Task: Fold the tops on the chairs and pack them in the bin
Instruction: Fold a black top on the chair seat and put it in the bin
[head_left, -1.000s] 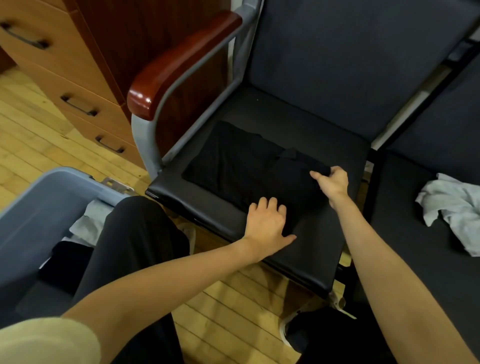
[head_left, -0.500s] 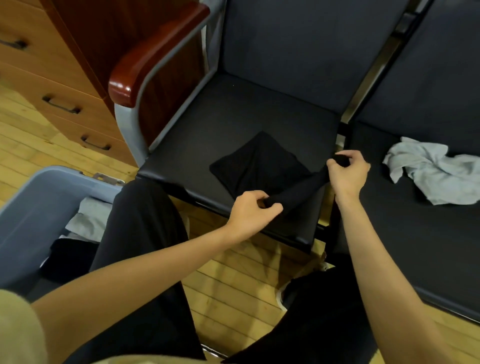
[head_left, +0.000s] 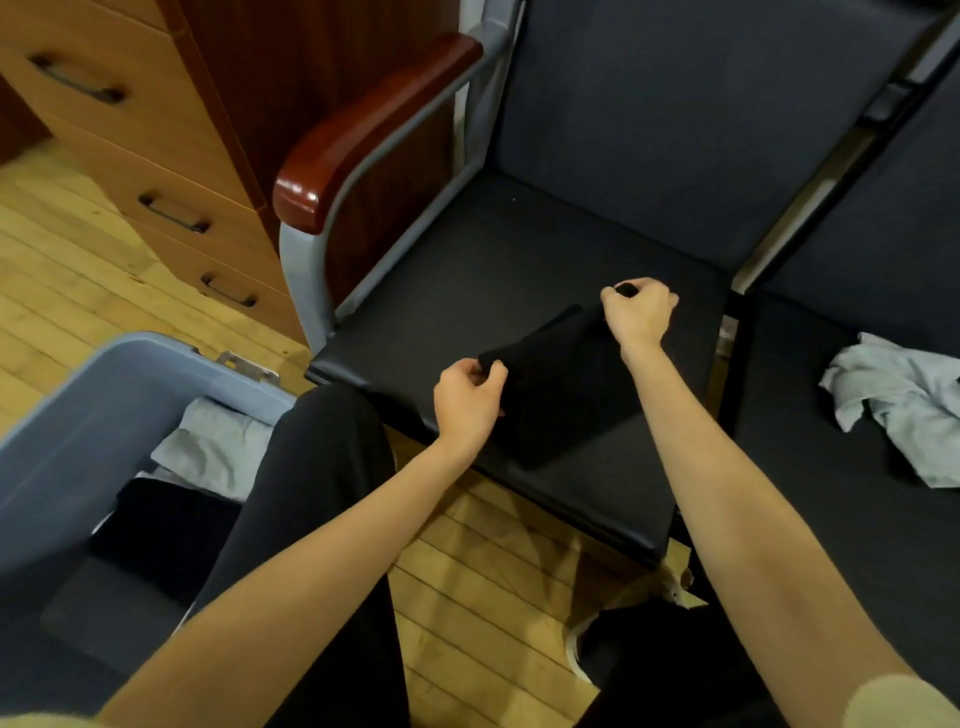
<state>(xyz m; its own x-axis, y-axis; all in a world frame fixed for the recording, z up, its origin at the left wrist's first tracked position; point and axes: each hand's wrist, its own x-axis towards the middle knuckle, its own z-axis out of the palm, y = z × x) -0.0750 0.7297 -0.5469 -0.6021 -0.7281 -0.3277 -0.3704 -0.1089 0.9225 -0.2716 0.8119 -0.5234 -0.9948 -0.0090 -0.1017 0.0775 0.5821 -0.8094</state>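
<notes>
Black folded top (head_left: 558, 395) hangs over the chair seat (head_left: 467, 291), its upper corners pinched by left hand (head_left: 467, 397) and right hand (head_left: 639, 314).

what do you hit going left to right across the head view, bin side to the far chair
blue bin → red armrest → left hand → black top → right hand → crumpled grey top

left hand (head_left: 467, 400) and right hand (head_left: 638, 317) pinch a folded black top (head_left: 558, 395) above the chair seat (head_left: 467, 291).
</notes>
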